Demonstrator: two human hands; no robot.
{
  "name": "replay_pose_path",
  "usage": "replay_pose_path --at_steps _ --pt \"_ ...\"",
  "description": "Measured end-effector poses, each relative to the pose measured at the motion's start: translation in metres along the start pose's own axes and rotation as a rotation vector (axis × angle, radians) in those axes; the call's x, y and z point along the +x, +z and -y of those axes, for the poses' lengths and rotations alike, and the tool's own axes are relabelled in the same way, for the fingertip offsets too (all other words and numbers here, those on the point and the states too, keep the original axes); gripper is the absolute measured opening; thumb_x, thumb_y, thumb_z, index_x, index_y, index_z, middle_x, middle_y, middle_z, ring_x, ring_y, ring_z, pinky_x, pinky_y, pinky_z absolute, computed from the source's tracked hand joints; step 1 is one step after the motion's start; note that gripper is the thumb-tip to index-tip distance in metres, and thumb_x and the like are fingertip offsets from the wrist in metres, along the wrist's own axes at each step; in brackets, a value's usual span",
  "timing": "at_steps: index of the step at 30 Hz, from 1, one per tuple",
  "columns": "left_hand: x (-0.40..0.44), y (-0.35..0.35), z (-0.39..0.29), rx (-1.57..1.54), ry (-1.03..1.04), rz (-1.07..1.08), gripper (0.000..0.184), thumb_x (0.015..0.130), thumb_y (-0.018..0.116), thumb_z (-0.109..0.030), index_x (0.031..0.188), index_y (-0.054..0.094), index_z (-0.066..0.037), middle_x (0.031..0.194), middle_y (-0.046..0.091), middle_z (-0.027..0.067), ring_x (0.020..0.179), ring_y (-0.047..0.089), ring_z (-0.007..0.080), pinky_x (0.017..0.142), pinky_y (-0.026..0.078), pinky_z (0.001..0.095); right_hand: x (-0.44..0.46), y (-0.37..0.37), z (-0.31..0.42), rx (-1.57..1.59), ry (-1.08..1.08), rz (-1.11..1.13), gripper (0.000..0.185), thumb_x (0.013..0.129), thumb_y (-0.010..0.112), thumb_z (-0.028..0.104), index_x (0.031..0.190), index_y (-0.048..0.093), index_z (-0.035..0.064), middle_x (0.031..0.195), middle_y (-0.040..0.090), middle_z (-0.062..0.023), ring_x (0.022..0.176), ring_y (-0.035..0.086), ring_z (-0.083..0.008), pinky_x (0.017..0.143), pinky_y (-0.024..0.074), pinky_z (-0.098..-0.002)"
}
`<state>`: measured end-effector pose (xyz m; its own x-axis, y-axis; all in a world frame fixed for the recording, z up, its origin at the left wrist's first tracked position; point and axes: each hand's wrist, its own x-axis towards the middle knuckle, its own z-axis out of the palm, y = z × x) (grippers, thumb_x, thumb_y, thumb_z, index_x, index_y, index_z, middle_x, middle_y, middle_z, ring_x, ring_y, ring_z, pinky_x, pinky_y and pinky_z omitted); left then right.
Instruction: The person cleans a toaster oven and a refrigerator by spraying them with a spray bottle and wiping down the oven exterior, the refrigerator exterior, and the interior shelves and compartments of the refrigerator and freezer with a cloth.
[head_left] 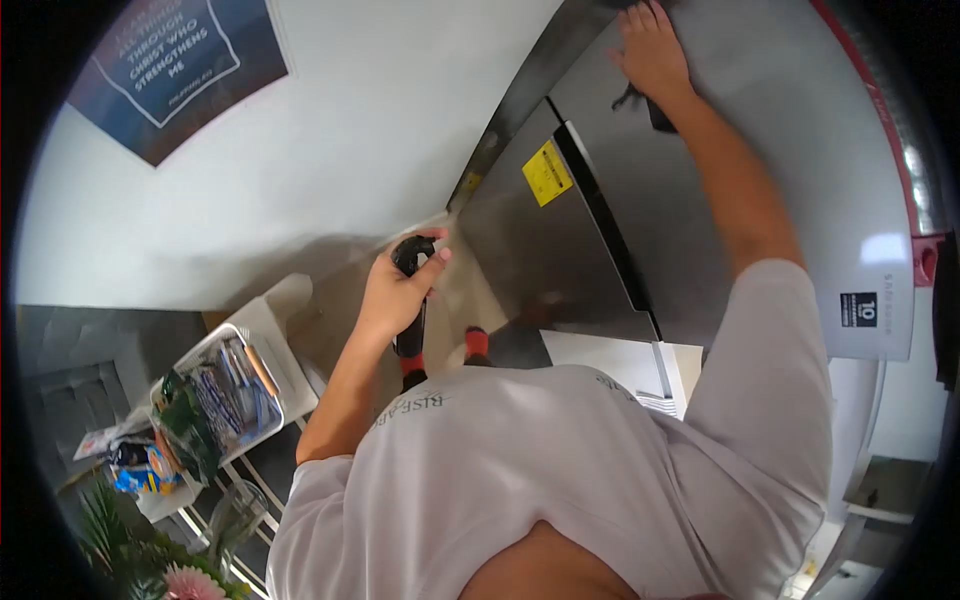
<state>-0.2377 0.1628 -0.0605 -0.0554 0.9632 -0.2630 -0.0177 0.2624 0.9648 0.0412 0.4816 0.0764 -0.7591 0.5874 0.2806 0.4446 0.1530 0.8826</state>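
The black spray bottle (pixel 409 338) hangs down through the grip of the left hand (pixel 393 292), whose fingers are clamped around it near its head, in front of the grey refrigerator (pixel 800 150) and apart from it. The right hand (pixel 656 58), fingers extended, lies on the refrigerator's door near its far edge, beyond the yellow label (pixel 547 173) and well away from the bottle.

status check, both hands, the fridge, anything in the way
Left hand gripping black handled item. Right hand spread against grey fridge. Nothing seen blocking either hand.
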Motion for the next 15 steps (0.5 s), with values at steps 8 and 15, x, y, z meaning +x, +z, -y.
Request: replay_pose_path --at_steps 8,15 --pt "-0.014 -0.007 0.018 0.027 -0.034 -0.025 0.028 0.087 0.066 -0.025 0.11 0.065 -0.01 0.071 0.056 -0.0016 0.056 0.047 0.0076 0.055 0.043 0.0245 -0.064 0.011 0.119 0.108 -0.339 0.458 0.065 0.093 0.039 0.048 0.138 0.04 0.0011 0.143 0.04 -0.0126 0.138 0.028 -0.0241 0.117 0.0063 -0.0399" --pt "-0.023 -0.021 0.036 0.044 -0.07 -0.057 0.028 0.087 0.066 -0.023 0.111 0.065 -0.011 0.072 0.054 -0.0027 0.06 0.047 0.0068 0.059 0.044 0.0238 -0.243 -0.02 0.178 0.278 -0.498 0.685 0.073 0.092 0.038 0.057 0.138 0.039 0.0004 0.144 0.039 -0.0141 0.14 0.024 -0.0239 0.117 -0.0021 -0.0423"
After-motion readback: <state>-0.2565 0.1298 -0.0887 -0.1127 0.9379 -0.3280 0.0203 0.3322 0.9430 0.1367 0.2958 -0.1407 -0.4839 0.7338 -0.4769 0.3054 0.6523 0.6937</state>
